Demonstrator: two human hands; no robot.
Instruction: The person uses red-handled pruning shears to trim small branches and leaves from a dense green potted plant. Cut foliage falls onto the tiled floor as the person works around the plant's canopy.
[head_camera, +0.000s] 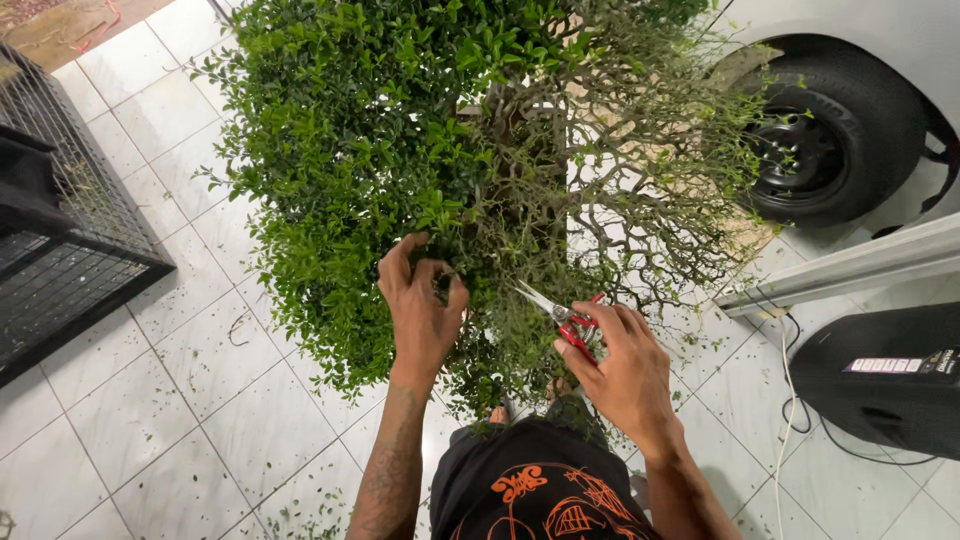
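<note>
A dense small-leaved bonsai bush (380, 150) fills the upper middle of the head view; its right side (650, 170) is bare twigs. My left hand (420, 305) pinches a leafy sprig at the bush's lower edge. My right hand (620, 365) grips red-handled pruning scissors (560, 315), whose silver blades point up-left into the thin twigs, a short gap from the left hand. Below are my black shirt with an orange print (535, 490) and my feet under the foliage.
A black wire cage (60, 250) stands at the left. A car wheel (830, 140) is at the top right, a white metal rail (850, 270) below it, and a black device with cables (880, 380) at the right. Leaf clippings litter the white tiled floor (180, 380).
</note>
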